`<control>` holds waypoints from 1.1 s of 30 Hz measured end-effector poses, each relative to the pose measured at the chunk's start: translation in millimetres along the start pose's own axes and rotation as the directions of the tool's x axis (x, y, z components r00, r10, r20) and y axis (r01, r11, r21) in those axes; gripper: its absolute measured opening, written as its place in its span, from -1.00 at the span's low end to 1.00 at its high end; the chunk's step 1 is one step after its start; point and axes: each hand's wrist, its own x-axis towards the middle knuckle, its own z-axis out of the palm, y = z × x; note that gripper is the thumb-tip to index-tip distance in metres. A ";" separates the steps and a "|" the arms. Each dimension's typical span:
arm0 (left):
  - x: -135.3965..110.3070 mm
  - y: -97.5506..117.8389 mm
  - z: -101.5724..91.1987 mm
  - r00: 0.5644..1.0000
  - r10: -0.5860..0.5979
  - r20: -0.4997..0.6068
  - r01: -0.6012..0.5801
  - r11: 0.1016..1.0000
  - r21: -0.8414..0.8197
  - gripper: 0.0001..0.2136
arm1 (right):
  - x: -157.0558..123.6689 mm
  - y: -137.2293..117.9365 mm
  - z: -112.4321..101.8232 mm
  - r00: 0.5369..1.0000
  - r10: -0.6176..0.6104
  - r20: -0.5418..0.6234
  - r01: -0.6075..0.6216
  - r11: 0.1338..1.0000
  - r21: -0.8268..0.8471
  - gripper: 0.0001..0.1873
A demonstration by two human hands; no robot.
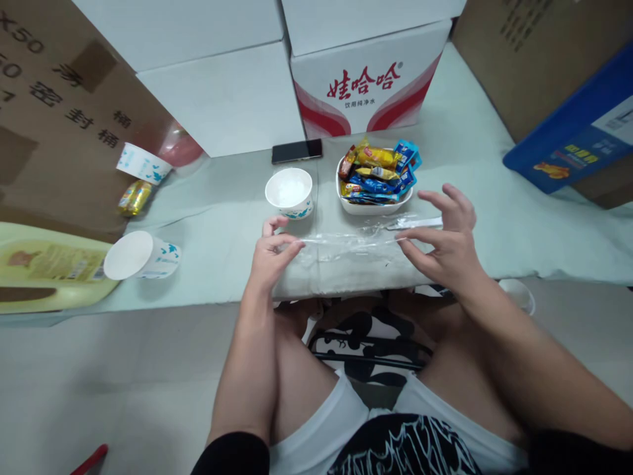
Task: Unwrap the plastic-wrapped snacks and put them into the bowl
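You hold a strip of crumpled clear plastic film (346, 247) stretched sideways just above the front edge of a table with a pale green cloth (222, 257). Its long axis runs from hand to hand, roughly parallel to that edge, so the film lies directly between your two grips, to the right of your left hand (268, 258) and to the left of your right hand (445, 241), each about equally near. Your left thumb and a finger close on its left end, the other fingers curled loosely; your right thumb and forefinger pinch the opposite end, with the remaining fingers raised and spread. Both forearms (247, 349) reach forward, the right one slanting inward. Just beyond your left hand stands a white paper bowl (298, 213); beyond the film, towards your right hand, sits a white dish (372, 209) heaped with snack packets (378, 158). A pale strip (424, 223), too unclear to identify, lies just behind your right fingertips.
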 end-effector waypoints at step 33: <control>-3.8 18.7 46.7 0.907 -0.310 0.284 0.419 0.613 -0.670 -0.26 | -4.8 -36.4 50.5 0.784 0.326 0.528 -0.604 0.595 0.530 -0.81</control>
